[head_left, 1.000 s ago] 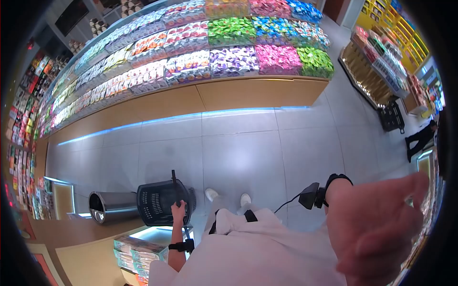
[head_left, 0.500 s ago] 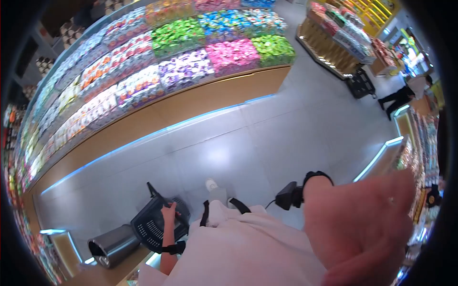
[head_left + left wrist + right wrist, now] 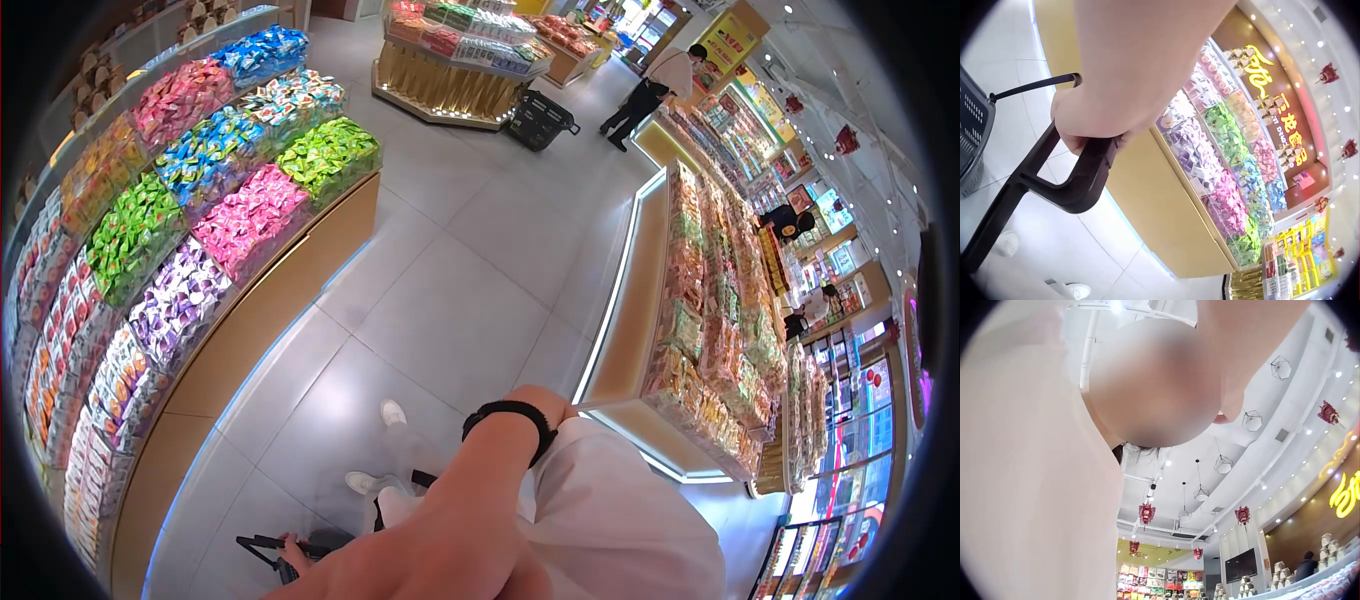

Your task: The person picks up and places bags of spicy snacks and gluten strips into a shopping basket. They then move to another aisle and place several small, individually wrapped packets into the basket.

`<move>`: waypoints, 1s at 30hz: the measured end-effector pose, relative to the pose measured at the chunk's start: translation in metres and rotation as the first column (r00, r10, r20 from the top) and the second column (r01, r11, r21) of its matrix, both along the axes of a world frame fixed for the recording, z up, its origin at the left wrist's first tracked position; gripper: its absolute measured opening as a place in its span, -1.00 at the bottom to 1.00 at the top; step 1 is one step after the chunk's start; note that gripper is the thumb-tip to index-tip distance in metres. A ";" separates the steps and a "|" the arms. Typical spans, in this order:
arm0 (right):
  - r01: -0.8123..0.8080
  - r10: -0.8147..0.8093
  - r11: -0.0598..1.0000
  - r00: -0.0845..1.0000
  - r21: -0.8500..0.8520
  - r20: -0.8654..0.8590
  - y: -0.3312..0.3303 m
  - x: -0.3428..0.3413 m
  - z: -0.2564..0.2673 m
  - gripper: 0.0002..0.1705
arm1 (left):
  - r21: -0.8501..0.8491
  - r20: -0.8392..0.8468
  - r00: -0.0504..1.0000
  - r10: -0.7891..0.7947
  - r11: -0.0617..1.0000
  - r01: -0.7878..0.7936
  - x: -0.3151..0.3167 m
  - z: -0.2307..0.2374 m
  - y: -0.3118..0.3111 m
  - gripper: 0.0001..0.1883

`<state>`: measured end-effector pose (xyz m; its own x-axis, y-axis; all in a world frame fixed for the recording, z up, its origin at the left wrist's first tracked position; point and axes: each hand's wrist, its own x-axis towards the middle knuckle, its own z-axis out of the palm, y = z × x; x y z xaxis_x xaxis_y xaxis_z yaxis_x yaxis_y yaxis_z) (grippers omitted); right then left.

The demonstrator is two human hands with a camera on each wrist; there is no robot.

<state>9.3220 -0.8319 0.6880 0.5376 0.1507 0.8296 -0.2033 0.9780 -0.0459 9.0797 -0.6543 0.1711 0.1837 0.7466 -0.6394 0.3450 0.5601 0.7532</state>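
My left hand (image 3: 292,552) grips the black handle (image 3: 262,543) of a shopping basket at the lower left of the head view. In the left wrist view, the fingers of the left hand (image 3: 1094,122) curl round the handle (image 3: 1079,190), and part of the dark basket (image 3: 974,119) shows at the left edge. Large and close to the head camera is my right hand (image 3: 425,565), its back and a black wristband visible; its fingers are cut off or hidden. Skin fills the upper part of the right wrist view, without a clear finger shape.
Bins of wrapped candy (image 3: 250,220) line a counter on the left. Packaged goods fill a lit shelf (image 3: 700,350) on the right. Grey floor (image 3: 430,270) runs between them towards a display island (image 3: 450,60), a black basket (image 3: 540,120) and a standing person (image 3: 655,90).
The head view has turned right, bringing the right-hand shelf in and shifting the candy counter left. My right hand has moved from the right side to the lower middle. The left hand still holds the handle.
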 end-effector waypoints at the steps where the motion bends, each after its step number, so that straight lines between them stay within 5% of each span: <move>1: -0.004 0.005 1.000 0.999 -0.023 0.050 -0.002 0.015 -0.001 -0.76 | 0.015 0.055 0.998 0.006 1.000 -0.007 0.011 0.015 -0.004 -0.71; 2: -0.007 0.022 0.996 0.983 -0.084 0.183 -0.009 0.048 -0.004 -0.77 | 0.025 0.050 0.999 0.008 1.000 -0.010 0.020 0.019 0.001 -0.71; 6: -0.391 0.390 0.919 0.920 0.056 0.029 -0.017 0.086 -0.008 -0.78 | 0.043 0.015 1.000 0.024 0.999 -0.024 0.066 0.031 0.015 -0.71; 10: -0.362 0.349 0.927 0.928 0.095 0.127 -0.028 0.164 -0.008 -0.77 | 0.041 -0.027 1.000 0.013 0.999 -0.011 0.130 0.048 0.019 -0.71; 13: -0.100 0.081 0.993 0.963 0.064 0.256 -0.042 0.233 -0.006 -0.76 | -0.007 -0.071 0.997 -0.023 1.000 0.023 0.185 0.052 0.017 -0.71; 16: 0.262 -0.284 0.958 0.821 0.114 0.496 -0.058 0.316 -0.001 -0.78 | -0.069 -0.116 0.992 -0.060 0.996 0.052 0.241 0.057 0.018 -0.71; 19: 0.731 -0.644 0.676 0.523 0.095 0.559 -0.085 0.357 0.007 -0.81 | -0.119 -0.150 0.985 -0.090 0.990 0.072 0.277 0.061 0.025 -0.70; 21: 0.959 -0.825 0.273 0.194 0.074 0.531 -0.093 0.356 0.010 -0.85 | -0.150 -0.164 0.981 -0.106 0.985 0.081 0.296 0.065 0.034 -0.70; 23: 0.981 -0.842 -0.189 -0.180 0.034 0.509 -0.097 0.349 0.014 -0.88 | -0.173 -0.174 0.978 -0.113 0.981 0.083 0.308 0.066 0.046 -0.69; 25: 0.977 -0.733 -0.161 -0.215 0.142 0.645 -0.109 0.359 0.031 -0.85 | -0.196 -0.184 0.974 -0.133 0.976 0.096 0.315 0.066 0.060 -0.69; 26: 0.967 -0.620 0.123 -0.099 0.221 0.778 -0.119 0.377 0.051 -0.80 | -0.208 -0.185 0.973 -0.138 0.973 0.098 0.317 0.066 0.069 -0.69; 28: 0.924 -0.629 0.226 -0.103 0.308 0.771 -0.096 0.388 0.055 -0.73 | -0.231 -0.190 0.971 -0.143 0.968 0.097 0.321 0.063 0.091 -0.68; 30: 0.927 -0.694 0.160 -0.138 0.338 0.707 -0.065 0.396 0.054 -0.75 | -0.264 -0.189 0.972 -0.143 0.960 0.090 0.317 0.060 0.117 -0.68</move>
